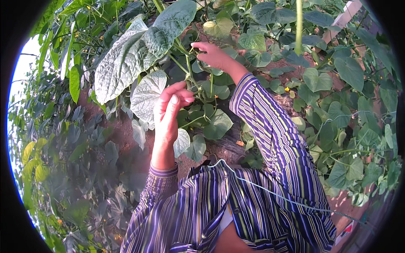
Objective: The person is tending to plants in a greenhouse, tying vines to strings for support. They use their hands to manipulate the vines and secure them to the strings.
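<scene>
A climbing vine with rough lobed leaves, apparently cucumber, grows in front of me. My left hand (171, 109) is raised, its fingers curled and thumb across them, with the fingertips beside a green vine stem (189, 68). Whether they pinch the stem is hidden. Higher up and to the right, my right hand (213, 57) reaches in from the side. Its index finger points left towards the same stem, and the other fingers are partly out of sight. A large pale-lit leaf (126, 60) overhangs both hands' left side. Below it hangs a smaller leaf (148, 95).
Dense foliage (341, 110) with small yellow flowers fills the right side, and more vines (72, 139) stand at the left. A thin light-blue string (269, 186) runs across my striped shirt to the lower right. A pale post (343, 20) slants at top right. Brown soil (125, 134) shows between plants.
</scene>
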The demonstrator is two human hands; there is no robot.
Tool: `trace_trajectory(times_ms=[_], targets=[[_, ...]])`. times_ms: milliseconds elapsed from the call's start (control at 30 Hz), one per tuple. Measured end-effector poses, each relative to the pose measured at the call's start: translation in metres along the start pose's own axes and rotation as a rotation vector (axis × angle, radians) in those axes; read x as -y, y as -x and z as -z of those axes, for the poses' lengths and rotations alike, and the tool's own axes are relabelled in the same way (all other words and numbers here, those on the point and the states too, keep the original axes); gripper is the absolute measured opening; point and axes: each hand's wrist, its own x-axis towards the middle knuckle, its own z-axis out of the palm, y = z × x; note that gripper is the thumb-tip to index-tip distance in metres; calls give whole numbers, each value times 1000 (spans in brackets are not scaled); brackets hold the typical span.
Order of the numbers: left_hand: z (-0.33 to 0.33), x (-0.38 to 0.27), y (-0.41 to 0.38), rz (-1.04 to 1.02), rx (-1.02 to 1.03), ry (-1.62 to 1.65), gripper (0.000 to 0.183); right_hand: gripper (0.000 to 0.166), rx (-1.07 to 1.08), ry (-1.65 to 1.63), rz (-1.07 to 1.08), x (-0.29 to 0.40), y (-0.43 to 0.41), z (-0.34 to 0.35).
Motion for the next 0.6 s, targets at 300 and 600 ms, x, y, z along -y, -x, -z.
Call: trace_trajectory(times_ms=[300, 600], targets=[[16, 20, 11, 85, -339, -358, 36, 23, 99, -368, -51, 27, 44, -22], [-15, -56, -32, -251, -228, -228, 22, 43, -214, 73, 122, 60, 27, -27]])
